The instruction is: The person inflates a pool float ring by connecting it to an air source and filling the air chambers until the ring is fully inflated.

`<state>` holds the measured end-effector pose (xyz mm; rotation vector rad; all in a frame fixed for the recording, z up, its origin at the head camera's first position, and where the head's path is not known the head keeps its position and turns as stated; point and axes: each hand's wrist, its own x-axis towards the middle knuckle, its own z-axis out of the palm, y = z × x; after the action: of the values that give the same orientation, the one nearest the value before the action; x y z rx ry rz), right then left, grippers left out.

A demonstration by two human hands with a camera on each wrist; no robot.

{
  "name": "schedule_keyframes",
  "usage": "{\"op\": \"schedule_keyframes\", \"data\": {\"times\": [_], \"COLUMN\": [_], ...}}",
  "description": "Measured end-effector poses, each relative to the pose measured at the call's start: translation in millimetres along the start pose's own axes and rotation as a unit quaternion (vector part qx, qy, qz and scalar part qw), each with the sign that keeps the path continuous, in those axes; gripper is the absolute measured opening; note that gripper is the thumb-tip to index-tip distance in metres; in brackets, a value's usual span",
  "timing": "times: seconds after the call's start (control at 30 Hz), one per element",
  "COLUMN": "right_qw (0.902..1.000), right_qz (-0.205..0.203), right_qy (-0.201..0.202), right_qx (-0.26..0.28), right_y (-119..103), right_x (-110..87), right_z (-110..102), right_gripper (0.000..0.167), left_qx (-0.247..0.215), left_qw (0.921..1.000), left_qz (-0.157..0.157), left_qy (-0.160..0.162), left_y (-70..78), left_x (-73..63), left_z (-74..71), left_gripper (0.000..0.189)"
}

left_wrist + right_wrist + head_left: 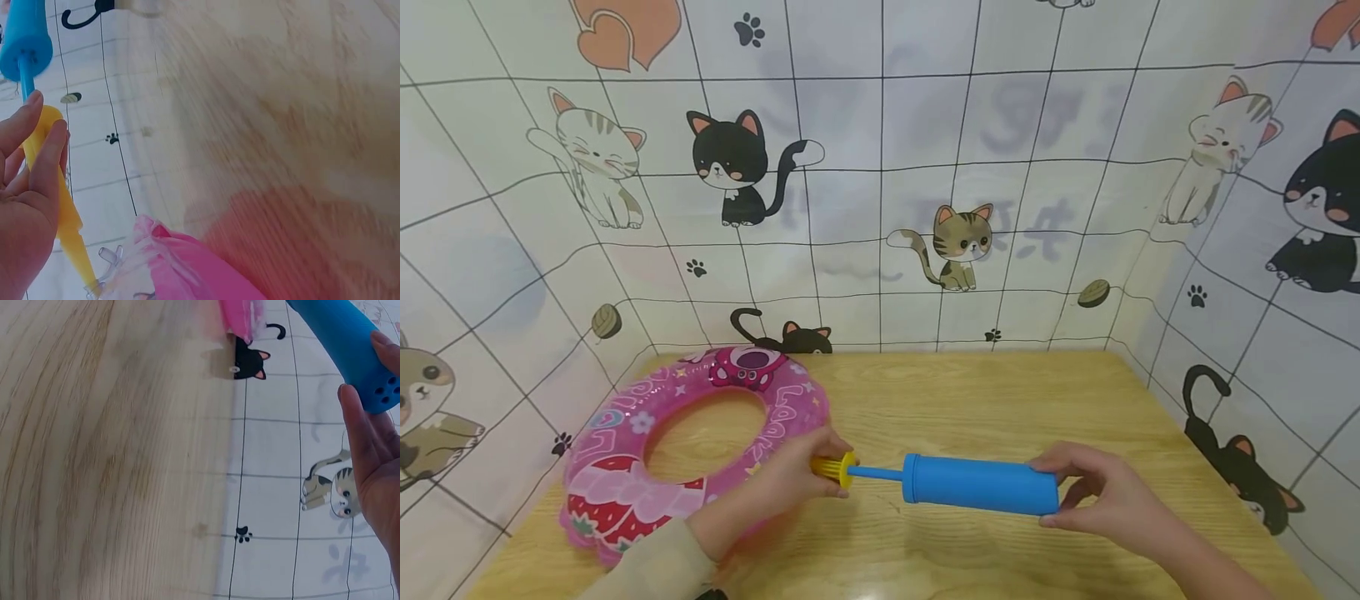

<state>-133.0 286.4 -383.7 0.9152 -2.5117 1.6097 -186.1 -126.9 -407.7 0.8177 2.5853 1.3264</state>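
A blue hand pump (981,483) is held nearly level above the table, its thin blue rod showing between the barrel and a yellow end piece (832,469). My left hand (793,475) grips that yellow piece. In the left wrist view its tapered yellow nozzle (76,259) meets the clear valve (94,289) of the swim ring; how deep it sits is hidden. My right hand (1108,496) holds the barrel's far end between thumb and fingers, near the small holes in its base. The pink swim ring (797,417), puffed with air, lies under and beside my left hand.
The wood-grain table (1000,383) carries the ring on its left side. A white grid-lined wall covering (850,208) with printed cats stands behind it and on both sides.
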Motion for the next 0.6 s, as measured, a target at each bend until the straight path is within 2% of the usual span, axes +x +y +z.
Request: {"op": "schedule_keyframes", "data": {"times": [0.33, 0.6], "right_qw": [0.9982, 0.9965], "right_qz": [-0.055, -0.076], "right_qy": [-0.02, -0.034], "right_qx": [0.015, 0.002], "right_y": [0, -3], "right_x": [21.8, 23.6], "right_z": [28, 37], "right_gripper": [0.049, 0.048], "left_qx": [-0.008, -0.028], "left_qw": [0.9997, 0.9988], "left_qz": [-0.023, -0.036], "left_qy": [-0.008, -0.017], "left_y": [13.2, 16.9], "left_x": [4.9, 2.2], "left_z": [12.9, 14.5], "left_gripper": [0.043, 0.043]}}
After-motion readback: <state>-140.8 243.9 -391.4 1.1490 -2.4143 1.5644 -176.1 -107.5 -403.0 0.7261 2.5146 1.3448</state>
